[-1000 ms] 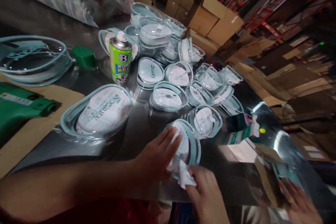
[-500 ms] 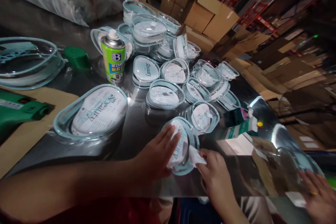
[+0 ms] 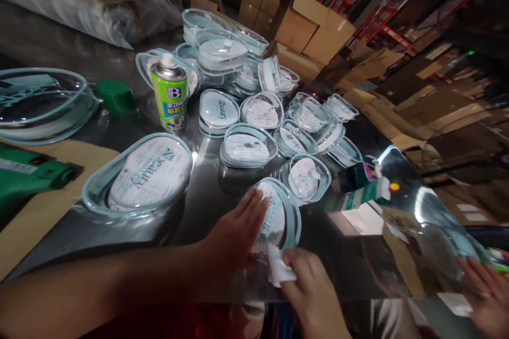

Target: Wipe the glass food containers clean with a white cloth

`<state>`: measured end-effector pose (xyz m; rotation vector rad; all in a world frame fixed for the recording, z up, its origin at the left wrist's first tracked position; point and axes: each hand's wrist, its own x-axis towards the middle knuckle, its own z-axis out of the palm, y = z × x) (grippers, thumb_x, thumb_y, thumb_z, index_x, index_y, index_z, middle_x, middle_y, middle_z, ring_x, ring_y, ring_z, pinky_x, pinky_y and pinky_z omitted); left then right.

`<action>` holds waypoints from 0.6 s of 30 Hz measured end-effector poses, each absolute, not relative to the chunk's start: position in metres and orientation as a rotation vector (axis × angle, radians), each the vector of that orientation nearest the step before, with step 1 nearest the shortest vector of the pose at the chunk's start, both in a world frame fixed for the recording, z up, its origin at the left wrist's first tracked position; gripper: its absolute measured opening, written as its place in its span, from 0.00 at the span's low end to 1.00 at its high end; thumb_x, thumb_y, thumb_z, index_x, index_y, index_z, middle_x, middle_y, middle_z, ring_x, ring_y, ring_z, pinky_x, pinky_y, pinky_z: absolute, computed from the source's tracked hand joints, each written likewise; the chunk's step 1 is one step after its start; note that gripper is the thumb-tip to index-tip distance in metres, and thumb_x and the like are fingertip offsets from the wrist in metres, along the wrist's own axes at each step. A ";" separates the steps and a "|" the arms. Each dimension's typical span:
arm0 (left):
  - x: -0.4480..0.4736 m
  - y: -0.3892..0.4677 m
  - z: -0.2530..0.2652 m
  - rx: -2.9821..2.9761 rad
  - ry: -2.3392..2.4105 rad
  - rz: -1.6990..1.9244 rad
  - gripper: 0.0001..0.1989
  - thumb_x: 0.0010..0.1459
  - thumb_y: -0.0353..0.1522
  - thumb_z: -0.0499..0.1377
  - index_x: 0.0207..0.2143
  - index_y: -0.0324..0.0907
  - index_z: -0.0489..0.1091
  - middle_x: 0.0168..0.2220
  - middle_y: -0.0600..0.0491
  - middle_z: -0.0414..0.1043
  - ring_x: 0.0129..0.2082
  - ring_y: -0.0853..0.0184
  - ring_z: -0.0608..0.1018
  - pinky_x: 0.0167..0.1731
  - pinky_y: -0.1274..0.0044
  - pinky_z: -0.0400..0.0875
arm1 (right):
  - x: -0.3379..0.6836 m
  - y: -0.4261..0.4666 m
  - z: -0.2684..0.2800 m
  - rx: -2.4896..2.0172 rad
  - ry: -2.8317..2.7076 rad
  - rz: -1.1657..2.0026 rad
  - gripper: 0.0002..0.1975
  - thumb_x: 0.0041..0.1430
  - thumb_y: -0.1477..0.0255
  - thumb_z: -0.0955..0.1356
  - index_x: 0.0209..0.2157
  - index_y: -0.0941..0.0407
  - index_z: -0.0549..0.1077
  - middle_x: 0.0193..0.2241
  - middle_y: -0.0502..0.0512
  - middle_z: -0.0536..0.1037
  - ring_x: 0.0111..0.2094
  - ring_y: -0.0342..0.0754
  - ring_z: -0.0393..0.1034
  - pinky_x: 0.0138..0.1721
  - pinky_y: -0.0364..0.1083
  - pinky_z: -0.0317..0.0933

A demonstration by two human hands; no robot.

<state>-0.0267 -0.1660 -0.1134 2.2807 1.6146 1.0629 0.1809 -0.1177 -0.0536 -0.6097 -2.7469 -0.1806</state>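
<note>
My left hand (image 3: 237, 229) lies with its fingers stretched out on a clear plastic case (image 3: 293, 212) with pale blue rims, steadying it near the table's front edge. Inside that case shows a white printed insert, partly hidden under the fingers. Pinched in my right hand (image 3: 312, 282) is a crumpled white tissue (image 3: 279, 266), which touches the near end of the case. Just behind is another clear case (image 3: 307, 177) with a white insert. To the left, a larger clear case (image 3: 151, 175) lettered "Sbeauty" rests on the dark metal table.
Many similar cases (image 3: 222, 53) are heaped toward the back. A green spray can (image 3: 170, 92), a green cap (image 3: 116, 95) and a green tool (image 3: 32, 175) stand left. At right, a co-worker's hand (image 3: 487, 286) is beside a white cloth (image 3: 456, 303). Cardboard boxes (image 3: 314, 26) are behind.
My right hand has moved the tissue from the case's right side leftward and toward me, to its near end. My left hand stays on the case. The view has tilted slightly.
</note>
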 end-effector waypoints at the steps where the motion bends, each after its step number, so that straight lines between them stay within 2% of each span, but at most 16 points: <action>1: -0.027 -0.166 -0.113 2.285 1.613 1.059 0.60 0.49 0.42 0.67 0.67 0.30 0.26 0.64 0.28 0.54 0.67 0.43 0.50 0.61 0.56 0.62 | 0.182 -0.117 -0.052 -0.608 -2.746 -0.181 0.19 0.70 0.71 0.54 0.29 0.56 0.70 0.37 0.53 0.71 0.39 0.45 0.63 0.38 0.43 0.62; 5: -0.028 -0.167 -0.112 2.273 1.645 1.083 0.58 0.50 0.39 0.66 0.67 0.31 0.27 0.65 0.29 0.52 0.67 0.44 0.50 0.61 0.57 0.62 | 0.184 -0.111 -0.050 -0.655 -2.733 -0.240 0.17 0.68 0.75 0.57 0.26 0.56 0.69 0.37 0.56 0.70 0.38 0.48 0.62 0.35 0.46 0.61; 10: -0.028 -0.166 -0.114 2.263 1.629 1.135 0.62 0.47 0.44 0.68 0.67 0.31 0.28 0.63 0.28 0.55 0.67 0.44 0.53 0.60 0.59 0.64 | 0.181 -0.113 -0.055 -0.614 -2.774 -0.090 0.16 0.68 0.74 0.56 0.29 0.56 0.70 0.40 0.55 0.70 0.41 0.48 0.63 0.39 0.46 0.63; 15: -0.026 -0.166 -0.115 2.248 1.637 1.122 0.53 0.54 0.38 0.63 0.67 0.35 0.28 0.65 0.32 0.54 0.67 0.47 0.52 0.60 0.59 0.65 | 0.182 -0.104 -0.056 -0.706 -2.699 -0.234 0.16 0.65 0.77 0.57 0.27 0.55 0.70 0.37 0.57 0.71 0.38 0.51 0.64 0.34 0.48 0.62; 18: -0.025 -0.167 -0.113 2.256 1.641 1.132 0.55 0.54 0.42 0.63 0.67 0.32 0.28 0.64 0.29 0.56 0.66 0.44 0.54 0.59 0.58 0.66 | 0.184 -0.111 -0.058 -0.711 -2.732 -0.106 0.15 0.65 0.78 0.57 0.32 0.54 0.72 0.38 0.55 0.72 0.39 0.49 0.65 0.37 0.46 0.64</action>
